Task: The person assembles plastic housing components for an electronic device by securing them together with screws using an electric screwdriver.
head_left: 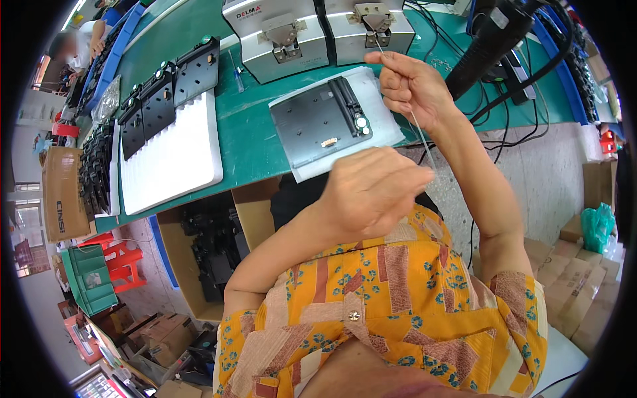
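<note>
My right hand (415, 89) is raised in front of the right silver machine, its thumb and forefinger pinched together. It grips a thin pale strand (423, 138); a fine tip shows beyond the fingers, close to the machine's front. The strand runs down toward my left hand (373, 192), which is closed in front of my chest with its fingertips at the strand's lower end. Its fingers are slightly blurred. Beyond my left hand lies a flat black panel (308, 123) with a raised bar and small green-and-white parts along its right side. It rests on a white sheet (388, 126).
Two silver machines (282, 43) stand at the bench's back. A black cylindrical tool (488, 50) hangs right of my right hand, among cables. More black panels (196, 76) lean on a white ribbed foam tray (176, 156) at left. A cardboard box (255, 212) sits below the bench.
</note>
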Demonstrator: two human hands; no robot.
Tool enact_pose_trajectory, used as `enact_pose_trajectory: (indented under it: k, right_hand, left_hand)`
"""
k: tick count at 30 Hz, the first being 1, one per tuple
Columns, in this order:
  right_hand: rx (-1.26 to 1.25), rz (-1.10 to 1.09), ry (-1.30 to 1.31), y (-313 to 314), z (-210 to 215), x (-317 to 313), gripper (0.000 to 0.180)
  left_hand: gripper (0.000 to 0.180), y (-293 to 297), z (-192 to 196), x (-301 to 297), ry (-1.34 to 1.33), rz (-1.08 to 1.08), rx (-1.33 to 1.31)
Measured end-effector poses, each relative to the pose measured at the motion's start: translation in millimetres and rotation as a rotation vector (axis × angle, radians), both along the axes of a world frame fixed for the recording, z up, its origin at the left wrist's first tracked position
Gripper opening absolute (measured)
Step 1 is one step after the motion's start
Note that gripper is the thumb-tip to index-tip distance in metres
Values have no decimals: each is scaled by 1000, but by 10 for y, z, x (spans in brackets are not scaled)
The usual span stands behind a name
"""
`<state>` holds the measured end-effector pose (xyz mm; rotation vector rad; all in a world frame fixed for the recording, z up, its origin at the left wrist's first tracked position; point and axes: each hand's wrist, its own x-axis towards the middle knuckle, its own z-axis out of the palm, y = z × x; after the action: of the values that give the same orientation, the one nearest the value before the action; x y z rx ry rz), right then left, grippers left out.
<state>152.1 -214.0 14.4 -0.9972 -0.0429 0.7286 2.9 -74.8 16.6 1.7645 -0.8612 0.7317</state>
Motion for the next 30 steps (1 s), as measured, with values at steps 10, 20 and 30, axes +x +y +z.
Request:
enact_pose_trajectory:
  k: [10,20,30]
  right_hand:
    - [-184,25,-199,-88,123,30,33]
    - [-240,-7,-79,32,44,52,29]
    - [-340,29,-208,-135,101,-6,26]
  left_hand:
    - [25,831,14,340,123,363,31]
    - [19,1048,-303,515,273,531,-69]
    - [20,1063,-324,505,303,588,-86]
